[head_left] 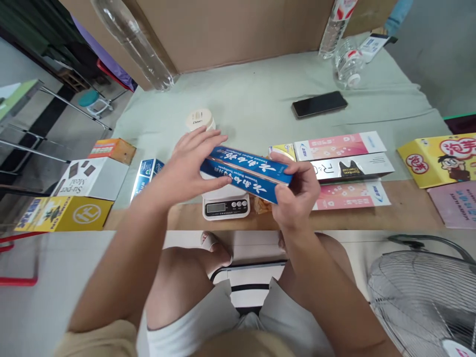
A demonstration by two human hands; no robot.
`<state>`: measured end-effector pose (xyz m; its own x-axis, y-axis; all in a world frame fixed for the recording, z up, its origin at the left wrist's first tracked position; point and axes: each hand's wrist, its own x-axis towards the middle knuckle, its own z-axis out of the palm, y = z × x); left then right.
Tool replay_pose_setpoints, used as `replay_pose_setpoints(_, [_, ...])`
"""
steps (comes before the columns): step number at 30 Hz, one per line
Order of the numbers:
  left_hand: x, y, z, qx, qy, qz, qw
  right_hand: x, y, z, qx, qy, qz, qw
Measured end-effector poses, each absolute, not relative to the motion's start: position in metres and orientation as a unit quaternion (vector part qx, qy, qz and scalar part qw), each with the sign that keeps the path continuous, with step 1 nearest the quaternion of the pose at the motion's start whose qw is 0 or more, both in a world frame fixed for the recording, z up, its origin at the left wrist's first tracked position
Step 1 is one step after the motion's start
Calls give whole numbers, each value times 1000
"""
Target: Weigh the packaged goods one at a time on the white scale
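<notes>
A pale green cloth (256, 94) covers the table up to a bare wooden strip (412, 208), with a cardboard panel (238, 32) behind; on the tiled floor stand a wire fan (420, 292) and a blue-topped stool (89, 98). Counted: three clear bottles (139, 52), one phone (320, 104), one Dove tub (200, 119), two pink floral boxes (338, 146). One blue toothpaste box (243, 171) is over the white scale (226, 206), its right end pinched between the right hand's (299, 191) thumb and fingers; the left hand (189, 163) spreads around the other end, its pressure impossible to tell.
</notes>
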<state>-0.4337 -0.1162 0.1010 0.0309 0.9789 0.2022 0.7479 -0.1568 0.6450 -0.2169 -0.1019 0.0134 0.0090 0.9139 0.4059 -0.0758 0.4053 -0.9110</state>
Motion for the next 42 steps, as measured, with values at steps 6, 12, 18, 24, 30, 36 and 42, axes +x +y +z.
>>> replay_pose_setpoints(6, [-408, -58, 173, 736, 606, 127, 273, -171, -66, 38, -319, -633, 310, 634])
replay_pose_setpoints(12, [-367, 19, 167, 727, 636, 188, 179, -136, -33, 38, -515, -538, 120, 656])
replay_pose_setpoints(18, [-331, 107, 91, 750, 617, 167, 172, -127, -23, 23, -588, -600, 96, 534])
replay_pose_setpoints(24, [-304, 135, 25, 792, 570, 101, 194, -135, -19, 19, -647, -658, 91, 374])
replay_pose_setpoints(30, [-306, 142, 17, 793, 501, 44, 344, -135, -17, 14, -664, -665, 79, 333])
replay_pose_setpoints(36, [-319, 139, 12, 785, 411, 62, 460, -136, -18, 11, -672, -664, 63, 323])
replay_pose_setpoints(42, [-313, 133, 14, 755, 422, 47, 500, -136, -19, 9, -670, -668, 63, 319])
